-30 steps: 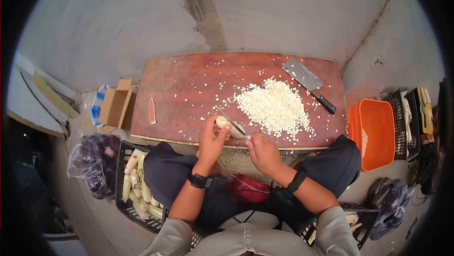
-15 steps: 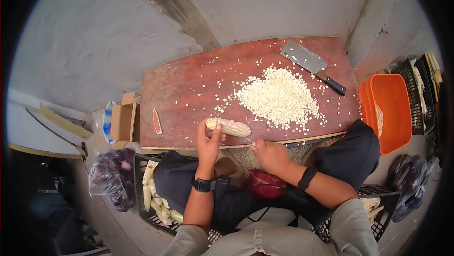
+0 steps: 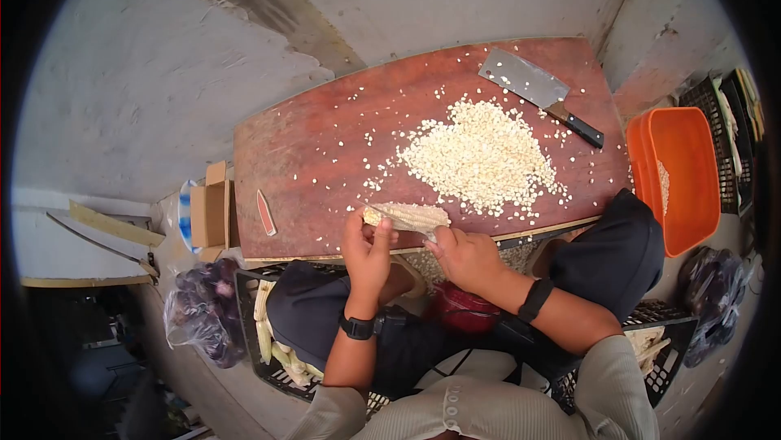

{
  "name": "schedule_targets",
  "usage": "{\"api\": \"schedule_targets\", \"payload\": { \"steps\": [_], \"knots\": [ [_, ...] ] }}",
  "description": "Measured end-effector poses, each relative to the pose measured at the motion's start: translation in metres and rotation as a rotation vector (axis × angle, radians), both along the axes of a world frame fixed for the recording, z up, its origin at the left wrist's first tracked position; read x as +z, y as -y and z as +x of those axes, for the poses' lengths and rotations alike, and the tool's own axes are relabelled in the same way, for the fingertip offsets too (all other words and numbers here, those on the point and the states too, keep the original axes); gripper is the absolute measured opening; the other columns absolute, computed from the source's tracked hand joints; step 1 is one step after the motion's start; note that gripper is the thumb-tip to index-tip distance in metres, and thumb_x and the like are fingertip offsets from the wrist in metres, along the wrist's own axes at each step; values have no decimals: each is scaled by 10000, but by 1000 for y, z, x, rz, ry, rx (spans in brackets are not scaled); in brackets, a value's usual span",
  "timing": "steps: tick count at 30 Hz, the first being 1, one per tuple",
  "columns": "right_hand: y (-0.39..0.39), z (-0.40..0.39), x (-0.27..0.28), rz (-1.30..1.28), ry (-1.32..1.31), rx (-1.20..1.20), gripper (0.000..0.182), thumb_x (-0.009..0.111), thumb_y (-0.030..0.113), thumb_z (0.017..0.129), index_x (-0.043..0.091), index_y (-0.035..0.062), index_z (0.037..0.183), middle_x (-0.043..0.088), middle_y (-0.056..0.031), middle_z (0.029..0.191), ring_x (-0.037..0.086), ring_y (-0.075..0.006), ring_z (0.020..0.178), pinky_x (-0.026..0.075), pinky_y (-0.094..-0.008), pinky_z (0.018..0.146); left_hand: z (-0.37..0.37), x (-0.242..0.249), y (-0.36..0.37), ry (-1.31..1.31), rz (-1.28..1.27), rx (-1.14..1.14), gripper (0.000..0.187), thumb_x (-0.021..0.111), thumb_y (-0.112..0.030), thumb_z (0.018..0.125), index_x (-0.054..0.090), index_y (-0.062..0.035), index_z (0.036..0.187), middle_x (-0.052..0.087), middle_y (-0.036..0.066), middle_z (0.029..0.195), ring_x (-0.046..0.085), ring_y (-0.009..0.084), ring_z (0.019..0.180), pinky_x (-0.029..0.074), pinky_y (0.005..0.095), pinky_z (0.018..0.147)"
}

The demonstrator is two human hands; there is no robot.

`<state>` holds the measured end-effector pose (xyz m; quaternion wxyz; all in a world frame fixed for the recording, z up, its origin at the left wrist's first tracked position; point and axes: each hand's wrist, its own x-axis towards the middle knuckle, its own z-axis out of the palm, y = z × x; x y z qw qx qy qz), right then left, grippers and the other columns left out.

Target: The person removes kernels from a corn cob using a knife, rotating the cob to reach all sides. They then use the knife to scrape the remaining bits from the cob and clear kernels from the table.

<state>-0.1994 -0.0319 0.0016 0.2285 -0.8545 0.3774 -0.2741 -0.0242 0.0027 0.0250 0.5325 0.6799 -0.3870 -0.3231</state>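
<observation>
Plainly, two bare hands at the near edge of a red table [image 3: 297,155], one corn cob [image 3: 423,216] between them.

Left hand [image 3: 368,254]: fingers closed round the left end of the cob, thumb on the near side; a few kernels show at that tip. Right hand [image 3: 472,259]: fingers curled into a narrow grip on a thin knife [image 3: 399,219]; its handle is mostly hidden in the fist.

Axis: cob lies crosswise in front of the person, long axis roughly left to right, the free end pointing right. Blade runs on a shallow slant over the cob, from the right fist up towards the left fingers, tip near the gripped end. Left hand is the nearer one, in contact with the cob; right fist sits just below the free end. Cannot tell whether its fingers touch the cob, nor whether the edge is biting into it.

Surroundings: heap of loose kernels [image 3: 480,155] on the table, beyond the cob and to its right, with scattered grains around it. Cleaver [image 3: 527,80] flat past the heap, black handle angled towards the right corner. Small red pointed piece [image 3: 266,214] on the left part of the table. Orange tub [image 3: 698,172] off the right side, some kernels inside
</observation>
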Motion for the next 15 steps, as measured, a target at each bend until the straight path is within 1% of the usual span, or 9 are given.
{"api": "schedule_targets", "payload": {
  "steps": [4,7,9,12,15],
  "knots": [
    [1,1,-8,36,10,7,256,549,288,917,475,66,815,559,-98,634,596,-271,537,465,-385,461,2,-2,-2,-2,25,-23,356,612,-145,925,480,23,1210,601,52,837,593,107,667,510,241,610],
    [-1,1,-12,42,22,9,247,547,288,917,488,62,837,562,-100,639,597,-274,541,469,-388,470,7,-3,-2,-41,-2,17,355,622,-170,922,492,17,1194,593,47,825,591,105,666,509,239,610],
    [-1,-1,-15,40,49,19,243,545,291,917,499,61,853,561,-99,642,595,-270,535,471,-384,475,10,-2,-1,-46,5,26,332,620,-158,922,507,25,1174,605,47,834,594,95,663,506,233,612],
    [-2,-3,-17,59,26,48,241,542,295,917,510,61,872,563,-103,653,596,-258,532,475,-375,480,12,-1,-1,-27,34,35,322,620,-154,921,517,29,1164,612,45,839,595,89,662,500,227,611],
    [-1,-5,-23,40,-28,43,241,543,298,915,502,67,856,569,-102,659,602,-250,536,475,-377,475,10,0,2,-5,51,27,322,621,-156,921,521,33,1162,612,42,840,593,88,660,492,224,603]
  ]
}}
